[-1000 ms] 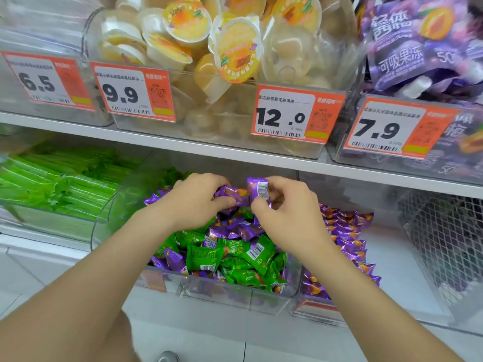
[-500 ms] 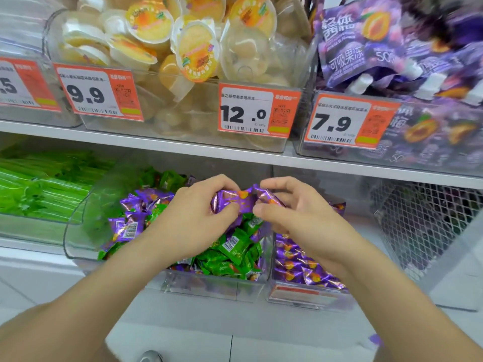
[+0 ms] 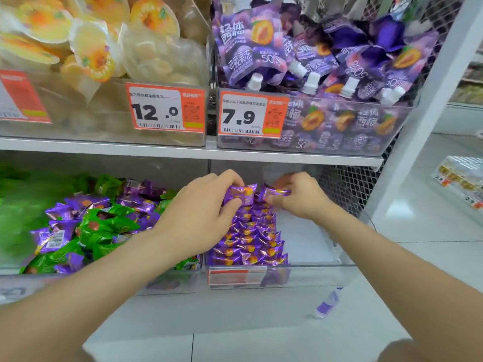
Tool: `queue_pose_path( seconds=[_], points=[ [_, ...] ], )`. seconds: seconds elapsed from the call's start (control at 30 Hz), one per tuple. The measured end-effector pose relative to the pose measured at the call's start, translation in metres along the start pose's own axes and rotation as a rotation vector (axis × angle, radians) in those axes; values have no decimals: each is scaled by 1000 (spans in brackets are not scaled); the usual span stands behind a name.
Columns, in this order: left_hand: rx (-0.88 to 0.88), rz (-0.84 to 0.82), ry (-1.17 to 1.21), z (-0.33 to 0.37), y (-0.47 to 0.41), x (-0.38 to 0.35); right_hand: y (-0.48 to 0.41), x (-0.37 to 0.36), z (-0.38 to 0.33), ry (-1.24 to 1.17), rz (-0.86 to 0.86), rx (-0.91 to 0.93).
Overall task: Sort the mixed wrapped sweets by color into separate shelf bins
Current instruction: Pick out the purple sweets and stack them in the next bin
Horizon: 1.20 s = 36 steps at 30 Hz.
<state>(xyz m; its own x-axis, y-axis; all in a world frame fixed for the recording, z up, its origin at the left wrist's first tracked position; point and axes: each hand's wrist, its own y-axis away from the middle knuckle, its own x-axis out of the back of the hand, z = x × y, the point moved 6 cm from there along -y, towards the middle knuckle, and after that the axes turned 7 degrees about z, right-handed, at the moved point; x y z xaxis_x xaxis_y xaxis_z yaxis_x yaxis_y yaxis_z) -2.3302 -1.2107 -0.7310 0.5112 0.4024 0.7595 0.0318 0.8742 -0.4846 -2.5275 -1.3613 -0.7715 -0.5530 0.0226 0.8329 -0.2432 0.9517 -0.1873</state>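
Note:
On the lower shelf a clear bin (image 3: 172,283) holds mixed green and purple wrapped sweets (image 3: 104,226). Right of it, a second clear bin (image 3: 313,273) holds neat rows of purple sweets (image 3: 251,244) along its left side. My left hand (image 3: 201,215) is shut on a purple sweet (image 3: 241,194) above the back of those rows. Just to its right, my right hand (image 3: 300,198) pinches another purple sweet (image 3: 274,193) over the same bin. The two hands are a little apart.
The upper shelf (image 3: 183,151) carries bins of yellow jelly cups (image 3: 99,56) and purple spouted pouches (image 3: 313,61), with orange price tags. A wire mesh panel (image 3: 345,189) and a white upright post (image 3: 423,113) close the right side. One purple sweet (image 3: 326,304) lies on the white floor below.
Both hands moved right from over the mixed bin to over the purple bin, each carrying a purple sweet, and drew apart. The view swung right as well.

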Motion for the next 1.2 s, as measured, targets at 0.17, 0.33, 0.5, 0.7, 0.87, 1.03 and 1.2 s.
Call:
queue_pose_path(
  seconds=[0.17, 0.33, 0.5, 0.7, 0.87, 1.03, 1.2],
  points=[
    [-75, -92, -234, 8, -19, -44, -26, -5, 31, 179, 61, 89],
    [-114, -126, -414, 1, -20, -67, -33, -21, 53, 343, 53, 150],
    [-121, -189, -417, 2, -25, -75, -40, -37, 66, 419, -9, 148],
    [-104, -219, -367, 7, -27, -78, -48, -49, 74, 406, 4, 122],
    [-77, -214, -337, 3, -26, -71, -51, -50, 78, 328, 0, 123],
    [-82, -197, -305, 3, -24, -68, -51, -50, 84, 268, 52, 97],
    [-80, -176, -278, 6, -25, -64, -53, -53, 95, 181, 99, 19]
  ],
)
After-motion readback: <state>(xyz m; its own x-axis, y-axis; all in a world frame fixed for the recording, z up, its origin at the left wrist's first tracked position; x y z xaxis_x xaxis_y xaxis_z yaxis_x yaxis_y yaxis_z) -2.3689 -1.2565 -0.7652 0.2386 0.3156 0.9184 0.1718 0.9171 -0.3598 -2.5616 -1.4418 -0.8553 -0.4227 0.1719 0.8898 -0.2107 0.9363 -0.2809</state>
